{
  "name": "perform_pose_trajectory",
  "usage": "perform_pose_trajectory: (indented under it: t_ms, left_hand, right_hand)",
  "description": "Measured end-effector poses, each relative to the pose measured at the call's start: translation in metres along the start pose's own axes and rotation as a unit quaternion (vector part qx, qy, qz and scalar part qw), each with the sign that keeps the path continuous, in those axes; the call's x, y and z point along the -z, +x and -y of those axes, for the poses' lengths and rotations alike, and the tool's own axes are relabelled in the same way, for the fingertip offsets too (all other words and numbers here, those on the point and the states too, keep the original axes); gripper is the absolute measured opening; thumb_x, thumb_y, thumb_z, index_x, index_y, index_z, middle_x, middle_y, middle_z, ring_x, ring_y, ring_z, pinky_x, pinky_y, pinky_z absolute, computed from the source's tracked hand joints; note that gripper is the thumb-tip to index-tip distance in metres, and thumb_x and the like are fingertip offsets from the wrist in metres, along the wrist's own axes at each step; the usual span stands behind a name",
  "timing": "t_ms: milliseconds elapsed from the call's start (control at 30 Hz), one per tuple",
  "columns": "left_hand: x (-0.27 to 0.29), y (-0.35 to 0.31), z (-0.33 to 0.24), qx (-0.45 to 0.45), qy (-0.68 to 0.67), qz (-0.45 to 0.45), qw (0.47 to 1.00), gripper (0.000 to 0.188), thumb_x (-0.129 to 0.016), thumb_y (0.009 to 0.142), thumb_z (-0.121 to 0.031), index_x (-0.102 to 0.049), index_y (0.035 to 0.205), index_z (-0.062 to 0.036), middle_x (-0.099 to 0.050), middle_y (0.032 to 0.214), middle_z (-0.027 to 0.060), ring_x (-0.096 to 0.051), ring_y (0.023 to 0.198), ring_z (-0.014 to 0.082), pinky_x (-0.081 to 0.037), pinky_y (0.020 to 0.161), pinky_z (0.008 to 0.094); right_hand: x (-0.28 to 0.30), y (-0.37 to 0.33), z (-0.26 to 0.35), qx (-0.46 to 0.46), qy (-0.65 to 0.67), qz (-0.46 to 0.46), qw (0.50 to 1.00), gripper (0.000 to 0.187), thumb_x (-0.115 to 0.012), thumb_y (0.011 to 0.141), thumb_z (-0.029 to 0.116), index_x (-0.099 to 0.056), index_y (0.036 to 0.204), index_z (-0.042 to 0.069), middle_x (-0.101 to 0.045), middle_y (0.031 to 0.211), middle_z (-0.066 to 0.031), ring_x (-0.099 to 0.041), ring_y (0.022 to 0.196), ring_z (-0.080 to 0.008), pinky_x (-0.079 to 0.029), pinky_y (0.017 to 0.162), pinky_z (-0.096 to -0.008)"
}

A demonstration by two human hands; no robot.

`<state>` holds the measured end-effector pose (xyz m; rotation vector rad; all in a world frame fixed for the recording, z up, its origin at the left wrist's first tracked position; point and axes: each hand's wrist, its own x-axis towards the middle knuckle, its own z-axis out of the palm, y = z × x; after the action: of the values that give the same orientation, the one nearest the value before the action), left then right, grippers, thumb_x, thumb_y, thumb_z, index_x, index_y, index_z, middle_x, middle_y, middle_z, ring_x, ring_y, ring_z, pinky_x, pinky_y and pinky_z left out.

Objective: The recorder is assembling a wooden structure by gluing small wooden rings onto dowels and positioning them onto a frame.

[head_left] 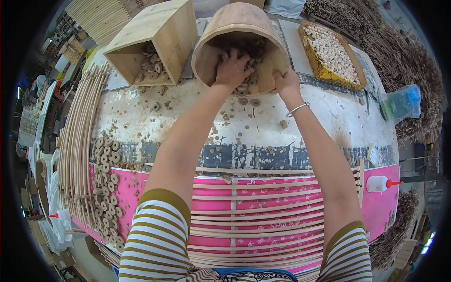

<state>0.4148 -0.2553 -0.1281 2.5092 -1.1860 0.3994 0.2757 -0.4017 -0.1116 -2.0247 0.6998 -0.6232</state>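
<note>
A round wooden bucket (235, 23) lies on its side at the far middle of the table, its mouth facing me. Inside it are many small wooden rings (252, 82), partly in shadow. My left hand (232, 69) reaches into the mouth with its fingers spread over the rings; I see nothing gripped in it. At the bucket's right rim, my right hand (287, 84) holds the edge, thumb inside and the other fingers mostly hidden. A bracelet (298, 109) circles the right wrist. A few rings lie just outside the mouth.
Left of the bucket stands a square wooden box (181, 42) with rings. A yellow tray (324, 70) of pale beads is at right. Wooden sticks (80, 141) and ring strings (107, 188) line the left; long rods (258, 216) cross nearby. A glue bottle (377, 184) lies right.
</note>
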Motion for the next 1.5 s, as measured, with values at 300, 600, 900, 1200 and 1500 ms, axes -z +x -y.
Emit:
perform_pose_trajectory:
  t_ms: [300, 600, 900, 1200, 1500]
  left_hand:
    - [0.029, -0.030, -0.002, -0.052, 0.024, 0.040, 0.998, 0.039, -0.072, 0.093, -0.047, -0.068, 0.121, -0.0213, -0.060, 0.125, 0.0091, -0.067, 0.107, 0.0345, -0.061, 0.083, 0.0442]
    - [0.071, -0.118, -0.002, -0.161, -0.040, -0.049, 0.985, 0.024, -0.073, 0.091, -0.034, -0.072, 0.109, -0.0178, -0.065, 0.117, 0.0040, -0.062, 0.116, 0.0285, -0.056, 0.090, 0.0423]
    - [0.127, -0.197, 0.035, -0.048, -0.238, 0.029, 0.970, 0.044, -0.064, 0.098, -0.011, -0.064, 0.142, -0.0180, -0.061, 0.145, 0.0048, -0.061, 0.129, 0.0317, -0.053, 0.102, 0.0421]
    - [0.112, -0.200, 0.022, -0.039, -0.140, 0.010, 0.989, 0.079, -0.074, 0.090, -0.053, -0.043, 0.160, -0.0310, -0.047, 0.160, 0.0107, -0.041, 0.149, 0.0419, -0.034, 0.121, 0.0570]
    - [0.065, -0.154, 0.002, -0.062, 0.020, 0.007, 0.998, 0.057, -0.066, 0.092, -0.061, -0.061, 0.144, -0.0365, -0.061, 0.131, 0.0044, -0.057, 0.124, 0.0284, -0.046, 0.088, 0.0523]
  right_hand:
    - [0.046, -0.044, -0.009, 0.020, -0.017, 0.080, 0.996, 0.030, -0.067, 0.098, 0.021, -0.068, 0.123, 0.004, -0.074, 0.101, -0.0087, -0.069, 0.081, -0.0156, -0.055, 0.073, -0.0308]
    - [0.039, -0.108, 0.041, 0.196, -0.048, 0.037, 0.979, 0.018, -0.061, 0.097, 0.011, -0.070, 0.112, 0.007, -0.070, 0.103, -0.0110, -0.069, 0.092, -0.0302, -0.055, 0.082, -0.0416]
    - [-0.015, -0.123, 0.032, 0.309, -0.117, 0.139, 0.934, 0.040, -0.064, 0.098, 0.022, -0.065, 0.135, 0.009, -0.066, 0.129, -0.0133, -0.056, 0.126, -0.0351, -0.046, 0.107, -0.0458]
    - [-0.036, -0.135, 0.029, 0.260, -0.063, 0.025, 0.963, 0.030, -0.059, 0.102, 0.024, -0.068, 0.124, 0.004, -0.068, 0.114, -0.0176, -0.061, 0.108, -0.0387, -0.048, 0.098, -0.0478]
    - [0.071, -0.189, 0.029, 0.090, 0.023, 0.131, 0.987, 0.029, -0.061, 0.107, 0.016, -0.069, 0.131, 0.003, -0.072, 0.116, -0.0028, -0.063, 0.096, -0.0097, -0.051, 0.087, -0.0253]
